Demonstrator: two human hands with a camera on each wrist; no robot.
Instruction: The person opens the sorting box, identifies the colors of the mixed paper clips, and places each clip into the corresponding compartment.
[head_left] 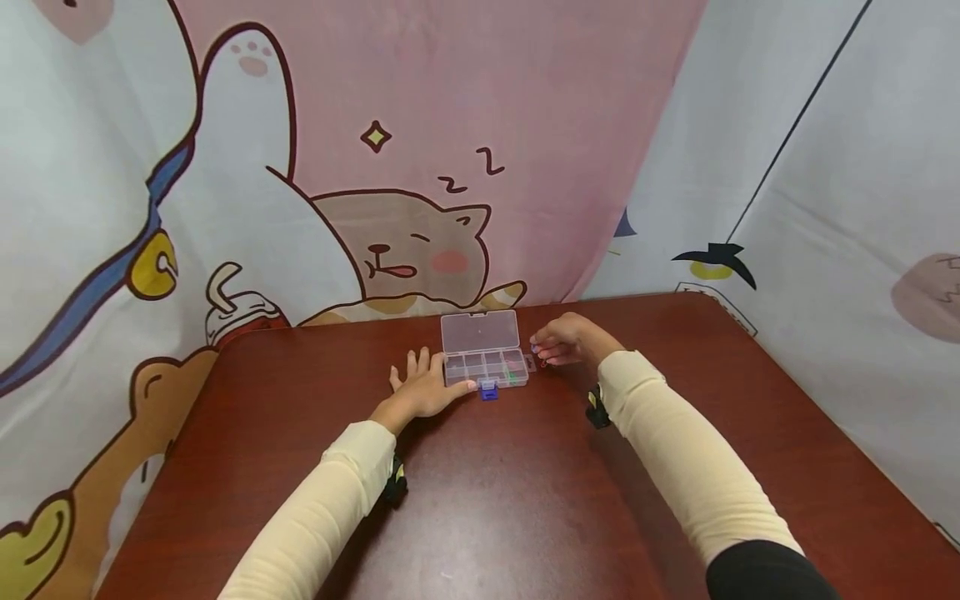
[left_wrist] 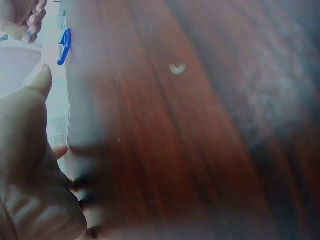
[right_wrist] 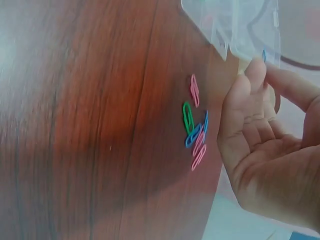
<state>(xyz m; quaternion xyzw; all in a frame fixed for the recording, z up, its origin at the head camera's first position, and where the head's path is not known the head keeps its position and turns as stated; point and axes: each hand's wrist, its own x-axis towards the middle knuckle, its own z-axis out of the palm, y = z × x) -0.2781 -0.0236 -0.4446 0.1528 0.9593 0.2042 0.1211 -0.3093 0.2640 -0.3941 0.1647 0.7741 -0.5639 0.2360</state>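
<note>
A clear plastic compartment box (head_left: 467,367) lies on the table, its lid (head_left: 480,332) raised at the back and a blue latch (head_left: 489,392) at the front. My left hand (head_left: 422,390) rests at the box's left side with fingers spread, the thumb along the front edge. Just right of the box, my right hand (head_left: 567,337) pinches a blue paper clip (right_wrist: 264,55) between thumb and fingertip. Below that hand, several paper clips lie loose on the table: a green one (right_wrist: 188,118), a pink one (right_wrist: 194,90) and others, pink and blue. Something green and pink shows in the box's right compartments.
The brown wooden table (head_left: 480,500) runs up to a cartoon-printed cloth (head_left: 450,100) behind the box. The same kind of cloth hangs along the left and right sides. A clear hanging tab (head_left: 531,363) juts from the box's right end.
</note>
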